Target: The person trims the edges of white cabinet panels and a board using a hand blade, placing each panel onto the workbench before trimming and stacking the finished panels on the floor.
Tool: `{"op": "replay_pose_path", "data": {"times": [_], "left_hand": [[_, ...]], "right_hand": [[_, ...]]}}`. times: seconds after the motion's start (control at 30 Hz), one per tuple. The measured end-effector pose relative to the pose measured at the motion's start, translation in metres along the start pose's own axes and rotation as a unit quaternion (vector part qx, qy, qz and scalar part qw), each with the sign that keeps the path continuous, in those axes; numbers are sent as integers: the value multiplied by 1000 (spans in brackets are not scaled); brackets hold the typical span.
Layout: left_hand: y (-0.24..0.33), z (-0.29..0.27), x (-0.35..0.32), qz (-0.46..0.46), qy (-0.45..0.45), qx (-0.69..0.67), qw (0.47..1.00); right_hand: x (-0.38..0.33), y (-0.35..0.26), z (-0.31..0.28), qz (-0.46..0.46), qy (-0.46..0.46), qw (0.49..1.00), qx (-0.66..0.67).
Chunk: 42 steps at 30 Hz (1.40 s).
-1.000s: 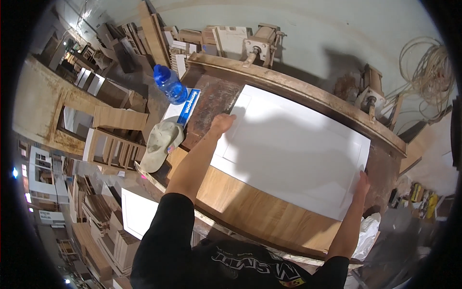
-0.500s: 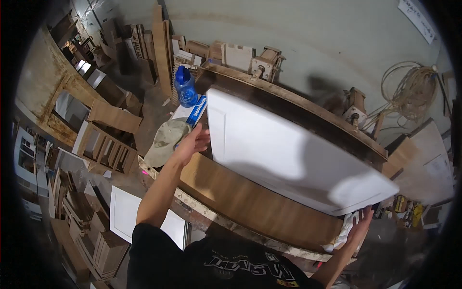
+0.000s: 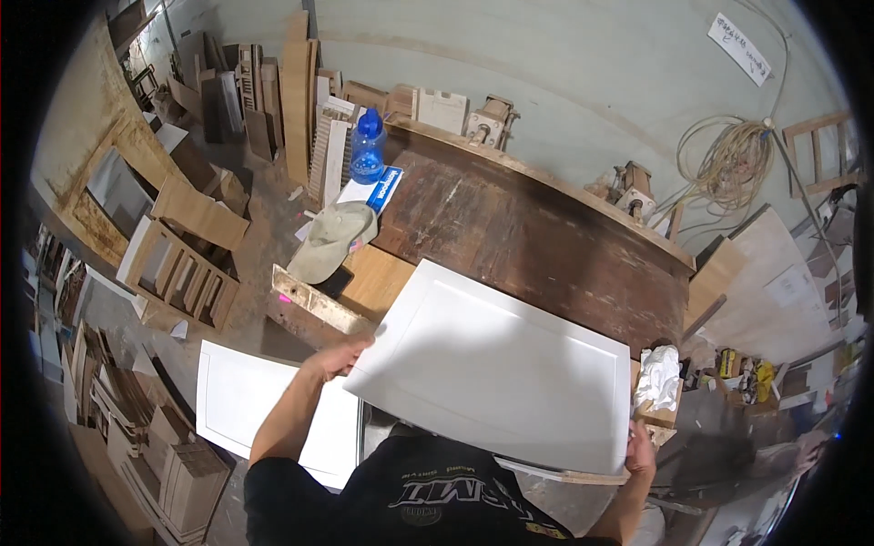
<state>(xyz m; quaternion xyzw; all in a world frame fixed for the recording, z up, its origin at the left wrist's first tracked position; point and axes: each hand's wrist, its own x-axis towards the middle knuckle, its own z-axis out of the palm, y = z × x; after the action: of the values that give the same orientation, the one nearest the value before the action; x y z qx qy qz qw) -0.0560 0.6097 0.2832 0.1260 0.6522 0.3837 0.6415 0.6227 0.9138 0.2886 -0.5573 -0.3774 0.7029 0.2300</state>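
Now holding the white panel (image 3: 501, 364) between left hand (image 3: 346, 355) and right hand (image 3: 640, 449), with fingers closed on opposite edges; drawn nearer the torso (image 3: 364, 510) than a moment ago, revealing brown bench top (image 3: 528, 227) beyond the fingers, so seemingly freed from the rear rail (image 3: 546, 183).

Left hand (image 3: 344, 355) and right hand (image 3: 640, 449) sit wide apart, both gripping.
The left forearm (image 3: 289, 414) slants up and rightward to bent fingers; the right forearm (image 3: 625, 508), lower in view, rises more steeply, its hand pointing upward.
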Motion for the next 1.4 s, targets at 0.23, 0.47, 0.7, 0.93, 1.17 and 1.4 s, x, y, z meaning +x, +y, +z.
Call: {"op": "replay_pose_path", "data": {"times": [0.23,0.47,0.7,0.93,1.17,1.4], "left_hand": [[-59,39,-45,199,80,-54,975],[-108,53,-33,151,259,-140,944],[-138,52,-19,148,279,-178,932],[-151,53,-14,131,294,-194,927],[-192,56,-8,127,313,-265,903],[-259,83,6,228,146,-534,801]], "right_hand": [[-11,65,6,-117,41,992,-34],[-48,108,-3,-27,27,999,21],[-70,148,-3,40,149,988,2],[-70,166,2,34,159,984,67],[-78,218,-21,109,167,979,43],[-83,208,-4,124,221,959,-127]]}}
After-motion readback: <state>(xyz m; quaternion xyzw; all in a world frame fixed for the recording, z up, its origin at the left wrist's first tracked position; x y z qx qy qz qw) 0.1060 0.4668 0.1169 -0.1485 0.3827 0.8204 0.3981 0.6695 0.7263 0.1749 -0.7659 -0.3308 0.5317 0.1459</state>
